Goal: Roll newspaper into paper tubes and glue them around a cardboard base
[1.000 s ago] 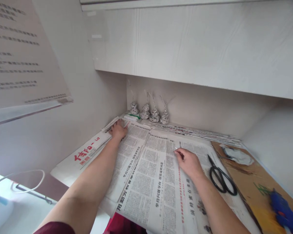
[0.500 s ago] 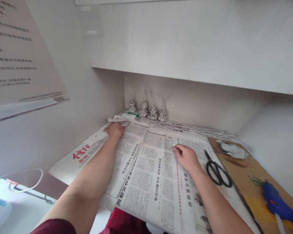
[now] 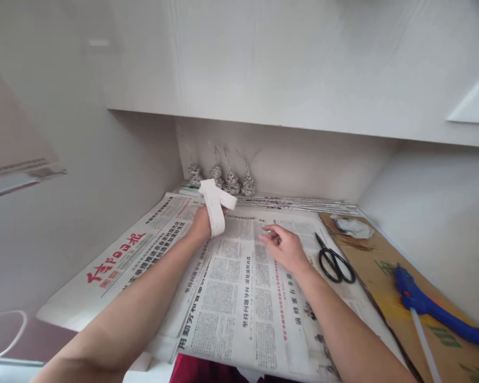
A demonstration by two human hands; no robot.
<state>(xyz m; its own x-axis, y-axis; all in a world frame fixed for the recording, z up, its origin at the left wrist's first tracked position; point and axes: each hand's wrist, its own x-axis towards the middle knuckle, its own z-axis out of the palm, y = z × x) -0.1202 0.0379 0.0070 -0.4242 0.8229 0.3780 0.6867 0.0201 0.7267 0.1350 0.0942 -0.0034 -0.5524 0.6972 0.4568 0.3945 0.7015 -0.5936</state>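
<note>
Lifted since the earlier frames, the left hand (image 3: 203,223) has been brought up from the far left part of the paper, and white strips (image 3: 214,208), not seen before, are now shown with it. The strips are held by the left hand above the sheets; two bands are crossed at the far end, and one is bent down over the front of the hand. Most of the left fingers are hidden behind the strips, so the exact grip cannot be verified.

The right hand (image 3: 288,250) is held well apart from the strips, above the printed newspaper (image 3: 225,287), with thumb and forefinger curled toward each other; whether anything is pinched cannot be told.

Left of the left hand, a red-titled newspaper (image 3: 117,256) is laid out. Beyond the left hand, coiled paper figures (image 3: 232,184) are stood in a row; beyond both hands, thin paper rods (image 3: 299,204) are laid in a bundle. Just right of the right hand, black scissors (image 3: 326,252) are placed with the tip directed away. Farther right, a blue glue gun (image 3: 423,306) is rested on brown cardboard (image 3: 377,266).
</note>
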